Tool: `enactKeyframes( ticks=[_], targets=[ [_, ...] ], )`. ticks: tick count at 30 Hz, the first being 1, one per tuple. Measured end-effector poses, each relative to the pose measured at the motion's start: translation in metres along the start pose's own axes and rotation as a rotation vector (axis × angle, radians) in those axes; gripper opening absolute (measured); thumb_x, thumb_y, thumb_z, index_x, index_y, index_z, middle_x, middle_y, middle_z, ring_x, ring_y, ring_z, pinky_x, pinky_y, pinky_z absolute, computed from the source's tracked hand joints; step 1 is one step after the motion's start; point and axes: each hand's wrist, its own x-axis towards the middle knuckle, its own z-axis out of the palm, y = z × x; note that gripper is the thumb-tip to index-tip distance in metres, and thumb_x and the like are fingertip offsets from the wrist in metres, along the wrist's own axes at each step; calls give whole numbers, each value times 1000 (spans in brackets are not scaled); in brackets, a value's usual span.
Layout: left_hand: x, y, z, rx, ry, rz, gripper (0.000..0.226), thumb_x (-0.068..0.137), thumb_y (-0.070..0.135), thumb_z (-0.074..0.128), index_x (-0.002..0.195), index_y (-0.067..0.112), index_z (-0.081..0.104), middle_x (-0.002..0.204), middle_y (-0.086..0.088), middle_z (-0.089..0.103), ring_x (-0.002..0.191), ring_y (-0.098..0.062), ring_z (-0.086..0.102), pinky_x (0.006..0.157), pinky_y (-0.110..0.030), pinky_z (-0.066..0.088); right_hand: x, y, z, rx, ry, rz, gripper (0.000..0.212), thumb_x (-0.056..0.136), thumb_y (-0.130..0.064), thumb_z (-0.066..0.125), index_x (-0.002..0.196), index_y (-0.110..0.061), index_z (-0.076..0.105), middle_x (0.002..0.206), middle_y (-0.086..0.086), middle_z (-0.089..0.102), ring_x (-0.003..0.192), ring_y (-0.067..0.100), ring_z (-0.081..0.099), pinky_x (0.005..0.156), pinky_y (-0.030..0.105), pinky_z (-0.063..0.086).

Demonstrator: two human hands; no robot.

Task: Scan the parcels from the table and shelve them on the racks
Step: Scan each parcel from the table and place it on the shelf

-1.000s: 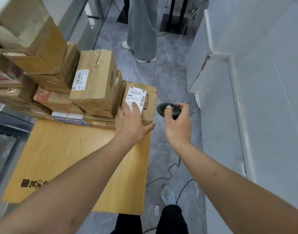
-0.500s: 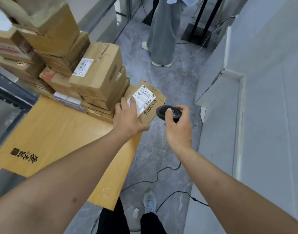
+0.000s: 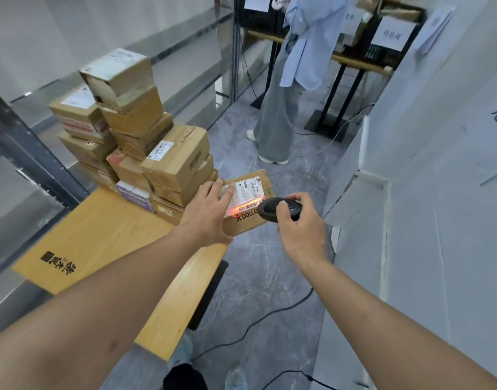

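Left hand (image 3: 206, 213) lies flat on the parcel (image 3: 248, 205), fingers nearly straight and spread over the near part of its white label (image 3: 246, 192); it presses, does not grip. Right hand (image 3: 301, 229) is curled round a dark handheld scanner (image 3: 278, 210), fingertips on top, snout aimed left at the label. A red scan line glows across the barcode between the two hands, just past the left fingertips.

The parcel sits at the far right corner of the wooden table (image 3: 101, 237), under the left hand and just left of the right hand, tilted and apparently overhanging the table edge. The stack of parcels (image 3: 134, 136) rises just beyond and left of the left hand, touching or nearly touching the held parcel.

Risks, as judged:
- Left fingers cover part of the label; if they slide toward the barcode the scan likely fails or misreads.
- Parcel overhangs the corner and is only pressed, not gripped. Easing pressure or a nudge from the scanner could tip it to the floor below the right hand.
- The stack looks uneven, its top boxes skewed. Pulling the parcel out from beside it could drag a lower box and topple the pile toward the left arm.
- Scanner cable (image 3: 241, 330) trails on the floor below the right forearm, by the person's feet: trip or snag risk when turning toward the racks, which could jerk the scanner loose.
- Another person (image 3: 295, 80) stands beyond both hands in the narrow aisle; collision possible when carrying the parcel that way.
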Motion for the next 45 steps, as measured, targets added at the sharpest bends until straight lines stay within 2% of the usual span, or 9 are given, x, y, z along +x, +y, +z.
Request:
enactKeyframes(
  ticks=[5,10,15,21,27,34,39,42,45],
  targets=[
    [-30,-1,-15,11,35,-55,143,64,76,83,167,22,0,171,-8,5,155,-31,6,127,-44,25,-19,-14,1,6,-30,-50,31,87,-59,45,108,-38,52,89,-7,73,81,23,71,76,41,57],
    [-64,-19,-27,70,84,-94,145,62,80,80,167,17,2,170,-13,8,153,-33,12,127,-42,23,-40,-38,6,30,-47,-114,19,95,-50,54,106,-34,54,90,-11,70,84,21,69,74,40,55],
    [-99,-46,-40,63,124,-151,144,62,84,76,167,19,3,169,-13,9,152,-33,13,126,-46,25,-61,-66,17,71,-81,-202,25,93,-55,50,107,-35,55,89,-9,72,81,18,69,76,44,58],
    [-152,-95,-56,7,201,-294,138,63,96,54,166,17,8,160,-17,20,141,-35,27,118,-48,35,-94,-113,56,198,-115,-212,26,87,-63,45,105,-45,50,96,-12,70,86,18,72,79,50,60],
    [-229,-159,-69,-130,265,-549,142,54,100,34,165,14,14,153,-20,26,136,-38,36,114,-48,40,-151,-171,124,259,-155,-261,20,102,-49,50,117,-36,51,97,-13,67,90,16,65,82,44,54],
    [-343,-259,-73,-150,346,-794,132,69,93,57,164,11,14,145,-20,35,127,-36,42,108,-46,43,-250,-246,220,289,-264,-390,20,104,-45,53,120,-33,51,99,-9,68,92,17,67,76,35,49],
    [-435,-323,-77,-171,344,-973,134,68,96,53,164,11,13,142,-22,35,126,-38,40,108,-46,39,-323,-293,277,247,-348,-495,22,106,-42,53,123,-29,51,92,-17,59,88,16,59,77,35,43],
    [-490,-353,-78,-169,337,-1091,139,61,99,44,164,11,14,141,-21,36,124,-40,41,109,-47,38,-364,-315,310,220,-426,-514,25,106,-46,50,124,-29,49,95,-6,65,91,23,64,78,38,48],
    [-542,-379,-75,-174,350,-1198,133,67,92,58,163,12,15,142,-22,35,125,-41,41,111,-48,37,-408,-336,342,202,-508,-514,28,103,-53,47,122,-33,47,103,0,69,94,27,66,86,46,54]
  ],
)
